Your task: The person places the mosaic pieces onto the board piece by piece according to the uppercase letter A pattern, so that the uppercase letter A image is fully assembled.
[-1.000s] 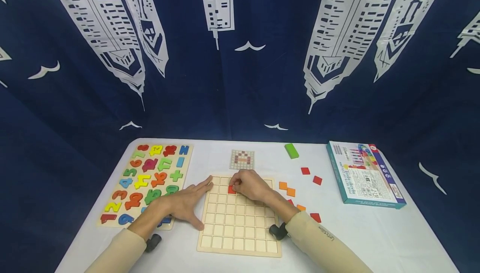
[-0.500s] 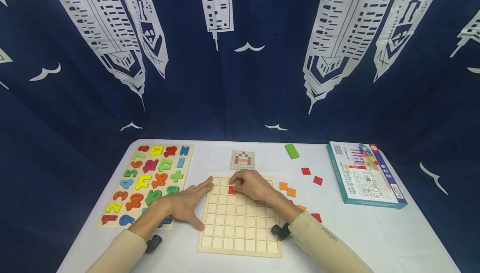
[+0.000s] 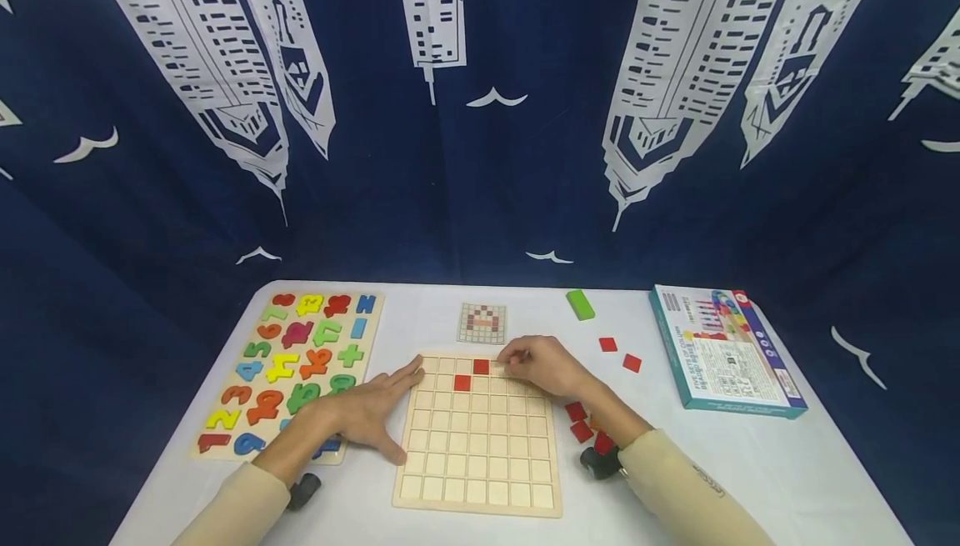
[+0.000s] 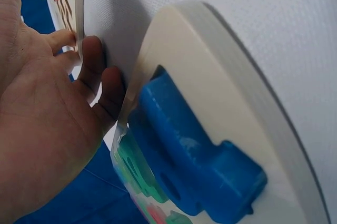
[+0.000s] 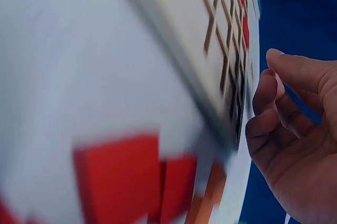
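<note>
A wooden grid board (image 3: 477, 446) lies in the middle of the table. Two red square tiles sit in its upper cells: one red tile (image 3: 462, 383) in the second row and another red tile (image 3: 481, 367) in the top row. My left hand (image 3: 367, 413) spreads along the board's left side, thumb and fingertips at its edge. Over the board's upper right part is my right hand (image 3: 546, 364), fingers loosely curled; the right wrist view shows nothing between its fingertips (image 5: 276, 58). Behind the board lies a small pattern card (image 3: 482, 323).
Loose red tiles (image 3: 581, 431) and partly hidden orange ones lie right of the board, with two more red tiles (image 3: 632, 363) farther back. A green block (image 3: 581, 304) and a boxed set (image 3: 731, 354) stand at the back right. A number puzzle (image 3: 281, 367) lies left.
My right hand has moved right, off the upper cells, uncovering a red tile in the top row beside the earlier one. My left hand stays at the board's left edge.
</note>
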`<state>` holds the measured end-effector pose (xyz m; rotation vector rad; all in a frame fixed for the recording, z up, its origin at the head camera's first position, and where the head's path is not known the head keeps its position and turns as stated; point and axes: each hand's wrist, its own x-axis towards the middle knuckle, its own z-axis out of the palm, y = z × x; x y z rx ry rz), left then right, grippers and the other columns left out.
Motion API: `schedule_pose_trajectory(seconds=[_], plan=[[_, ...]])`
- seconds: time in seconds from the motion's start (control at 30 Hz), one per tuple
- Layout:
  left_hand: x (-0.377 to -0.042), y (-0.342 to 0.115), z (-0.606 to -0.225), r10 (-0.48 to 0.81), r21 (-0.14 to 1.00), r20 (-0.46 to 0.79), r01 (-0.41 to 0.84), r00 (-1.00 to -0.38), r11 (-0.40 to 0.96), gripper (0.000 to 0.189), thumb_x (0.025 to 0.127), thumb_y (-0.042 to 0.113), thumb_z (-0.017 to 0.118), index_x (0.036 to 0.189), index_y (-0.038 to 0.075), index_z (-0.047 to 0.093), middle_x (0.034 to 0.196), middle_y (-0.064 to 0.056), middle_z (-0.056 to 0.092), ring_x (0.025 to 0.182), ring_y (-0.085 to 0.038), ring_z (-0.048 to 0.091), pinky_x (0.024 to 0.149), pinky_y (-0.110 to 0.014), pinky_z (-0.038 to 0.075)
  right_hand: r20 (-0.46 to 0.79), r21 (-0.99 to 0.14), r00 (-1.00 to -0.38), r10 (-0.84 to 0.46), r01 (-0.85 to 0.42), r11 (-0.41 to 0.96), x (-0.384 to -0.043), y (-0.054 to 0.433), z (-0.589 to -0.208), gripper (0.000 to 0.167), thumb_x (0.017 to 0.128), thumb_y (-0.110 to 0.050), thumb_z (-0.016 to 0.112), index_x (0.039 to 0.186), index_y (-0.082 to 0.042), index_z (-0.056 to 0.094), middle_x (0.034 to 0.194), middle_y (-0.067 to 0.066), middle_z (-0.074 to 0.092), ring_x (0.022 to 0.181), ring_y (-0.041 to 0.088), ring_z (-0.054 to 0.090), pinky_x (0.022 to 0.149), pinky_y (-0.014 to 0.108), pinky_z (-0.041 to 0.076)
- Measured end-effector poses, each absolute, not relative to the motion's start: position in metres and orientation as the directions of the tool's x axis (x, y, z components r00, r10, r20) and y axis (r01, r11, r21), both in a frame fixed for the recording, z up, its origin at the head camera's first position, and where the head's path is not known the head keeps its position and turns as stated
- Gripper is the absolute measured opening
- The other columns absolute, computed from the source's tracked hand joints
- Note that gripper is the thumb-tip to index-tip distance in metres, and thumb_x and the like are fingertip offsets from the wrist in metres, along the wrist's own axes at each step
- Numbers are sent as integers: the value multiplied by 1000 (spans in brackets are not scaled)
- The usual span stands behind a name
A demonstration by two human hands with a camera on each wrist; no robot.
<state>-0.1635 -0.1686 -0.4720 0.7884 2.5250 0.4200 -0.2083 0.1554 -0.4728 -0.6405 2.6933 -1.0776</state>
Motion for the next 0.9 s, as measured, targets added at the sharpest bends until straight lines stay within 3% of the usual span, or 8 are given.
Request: schedule_pose_trajectory(seconds=[0.27, 0.63, 0.9], plan=[[-162, -169, -471, 600, 415, -326, 460, -730, 785, 124, 52, 70, 74, 149, 20, 15, 155, 5, -7, 135, -36, 21, 101, -55, 29, -51, -679, -951, -306, -192, 709, -215, 207, -468, 14, 82, -20, 70, 95, -19, 70, 77, -5, 59, 67, 15, 52, 54, 28, 44], [-162, -171, -470, 608, 427, -320, 463, -726, 777, 123, 54, 68, 74, 149, 19, 15, 155, 4, -7, 135, -36, 19, 102, -55, 27, -52, -667, -961, -271, -169, 726, -232, 276, -459, 21, 84, -19, 67, 104, -10, 68, 86, 1, 60, 71, 19, 54, 56, 30, 46], [-164, -170, -471, 613, 430, -327, 464, -719, 774, 124, 53, 69, 73, 150, 20, 13, 154, 5, -8, 135, -38, 18, 102, -56, 26, -79, -608, -964, -252, -154, 779, -241, 299, -459, 22, 84, -18, 68, 105, -10, 68, 91, 3, 61, 74, 20, 54, 62, 31, 46]])
